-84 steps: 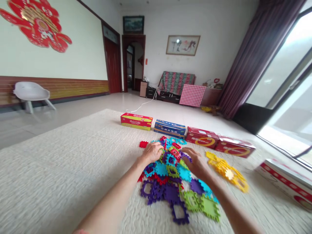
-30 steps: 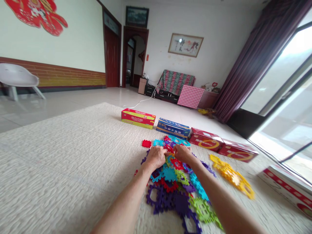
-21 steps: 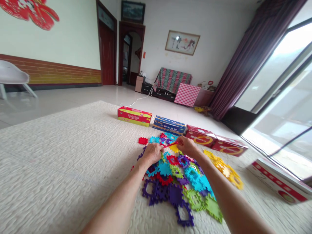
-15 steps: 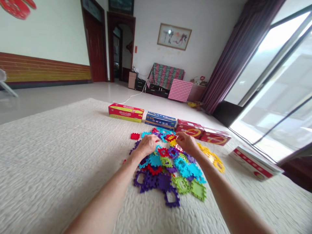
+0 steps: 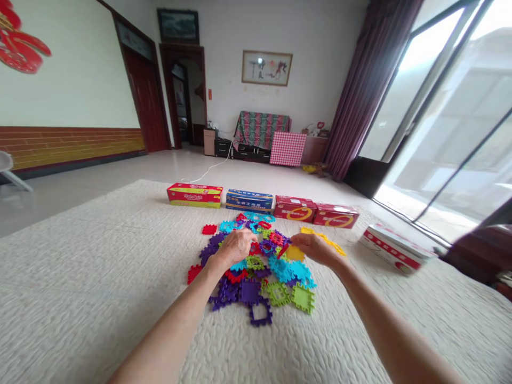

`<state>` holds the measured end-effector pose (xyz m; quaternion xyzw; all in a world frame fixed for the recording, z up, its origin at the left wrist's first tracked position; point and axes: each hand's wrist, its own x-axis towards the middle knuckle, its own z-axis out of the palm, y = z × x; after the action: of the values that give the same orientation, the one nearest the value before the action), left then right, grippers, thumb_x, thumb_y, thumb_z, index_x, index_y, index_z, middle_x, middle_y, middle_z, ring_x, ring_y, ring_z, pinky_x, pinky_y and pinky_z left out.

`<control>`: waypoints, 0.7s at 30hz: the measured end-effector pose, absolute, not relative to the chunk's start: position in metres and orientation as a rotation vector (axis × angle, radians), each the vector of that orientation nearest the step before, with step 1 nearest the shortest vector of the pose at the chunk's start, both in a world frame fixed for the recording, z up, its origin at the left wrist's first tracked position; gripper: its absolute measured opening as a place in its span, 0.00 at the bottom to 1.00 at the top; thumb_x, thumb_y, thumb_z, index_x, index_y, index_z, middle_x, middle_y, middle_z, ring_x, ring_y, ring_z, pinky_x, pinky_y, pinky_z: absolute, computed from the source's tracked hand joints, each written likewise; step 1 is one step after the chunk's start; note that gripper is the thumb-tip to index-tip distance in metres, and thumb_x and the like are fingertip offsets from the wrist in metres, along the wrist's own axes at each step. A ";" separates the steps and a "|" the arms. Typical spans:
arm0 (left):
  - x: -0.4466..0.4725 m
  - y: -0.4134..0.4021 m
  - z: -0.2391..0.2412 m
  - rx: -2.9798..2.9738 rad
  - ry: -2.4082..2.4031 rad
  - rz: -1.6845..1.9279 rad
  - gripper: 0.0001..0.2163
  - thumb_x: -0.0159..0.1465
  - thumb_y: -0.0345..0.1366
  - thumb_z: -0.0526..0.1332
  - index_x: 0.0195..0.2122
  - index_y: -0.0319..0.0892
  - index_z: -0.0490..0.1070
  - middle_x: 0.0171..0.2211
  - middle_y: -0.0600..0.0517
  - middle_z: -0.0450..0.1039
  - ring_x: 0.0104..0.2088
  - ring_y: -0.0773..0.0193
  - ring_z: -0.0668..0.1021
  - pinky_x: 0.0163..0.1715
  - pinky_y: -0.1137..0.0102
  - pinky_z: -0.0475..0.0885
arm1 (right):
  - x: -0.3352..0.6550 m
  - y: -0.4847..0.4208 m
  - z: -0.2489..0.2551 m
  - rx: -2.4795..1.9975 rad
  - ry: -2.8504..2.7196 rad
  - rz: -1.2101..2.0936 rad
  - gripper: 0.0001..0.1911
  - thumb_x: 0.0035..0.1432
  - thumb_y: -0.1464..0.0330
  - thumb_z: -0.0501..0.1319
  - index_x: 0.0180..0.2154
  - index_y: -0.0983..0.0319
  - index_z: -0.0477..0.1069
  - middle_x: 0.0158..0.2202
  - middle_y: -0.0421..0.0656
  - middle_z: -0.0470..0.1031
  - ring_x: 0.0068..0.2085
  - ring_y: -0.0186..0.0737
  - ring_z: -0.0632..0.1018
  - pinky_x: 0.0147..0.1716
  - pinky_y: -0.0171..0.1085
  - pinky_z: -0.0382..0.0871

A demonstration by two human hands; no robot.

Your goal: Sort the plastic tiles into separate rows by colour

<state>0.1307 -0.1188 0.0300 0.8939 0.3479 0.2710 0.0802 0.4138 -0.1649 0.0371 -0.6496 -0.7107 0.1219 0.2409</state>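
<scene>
A heap of toothed plastic tiles (image 5: 256, 266) in purple, cyan, green, red and yellow lies on a cream carpet (image 5: 80, 288). My left hand (image 5: 236, 246) rests on the heap's left side with its fingers curled down onto the pieces; what they grip is hidden. My right hand (image 5: 316, 248) hovers at the heap's right edge, pinching a yellow tile (image 5: 295, 253) with a thin red piece beside it. A row of yellow tiles (image 5: 326, 239) lies just behind that hand. A lone red tile (image 5: 209, 229) lies left of the heap.
Several flat cartons line the carpet's far edge: a red-and-yellow box (image 5: 194, 195), a blue box (image 5: 248, 201), two red boxes (image 5: 316, 211). Another red-and-white box (image 5: 394, 248) lies at right. Glass doors and a purple curtain (image 5: 360, 90) stand right; a covered sofa (image 5: 262, 130) is far back.
My right hand has drawn back to the right out of the heap's far side with a yellow tile in its fingers. My left hand stayed on the heap. The view swung right.
</scene>
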 end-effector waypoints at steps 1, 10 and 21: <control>0.129 -0.120 0.030 2.674 1.058 0.822 0.18 0.57 0.23 0.51 0.41 0.44 0.77 0.41 0.50 0.78 0.42 0.63 0.77 0.48 0.69 0.70 | 0.421 -0.165 0.037 -1.811 -1.895 0.303 0.18 0.51 0.75 0.53 0.40 0.59 0.77 0.34 0.39 0.80 0.33 0.36 0.79 0.33 0.32 0.71; 0.134 -0.134 0.013 2.675 1.018 0.788 0.18 0.57 0.23 0.51 0.40 0.43 0.77 0.39 0.50 0.77 0.40 0.63 0.77 0.46 0.69 0.71 | 0.472 -0.169 0.040 -2.092 -1.517 -0.003 0.17 0.50 0.75 0.53 0.37 0.61 0.78 0.33 0.45 0.80 0.36 0.45 0.79 0.37 0.40 0.71; 0.136 -0.146 0.006 2.751 1.012 0.828 0.17 0.57 0.23 0.52 0.39 0.42 0.77 0.40 0.48 0.76 0.43 0.59 0.76 0.48 0.63 0.71 | 0.381 -0.168 0.008 -1.709 -1.990 0.054 0.16 0.58 0.66 0.54 0.47 0.57 0.73 0.45 0.45 0.77 0.46 0.44 0.76 0.46 0.40 0.68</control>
<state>0.1360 -0.1459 0.0061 0.9022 0.3318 0.2715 0.0476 0.3805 -0.1683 0.0082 -0.6297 -0.7331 0.0198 0.2562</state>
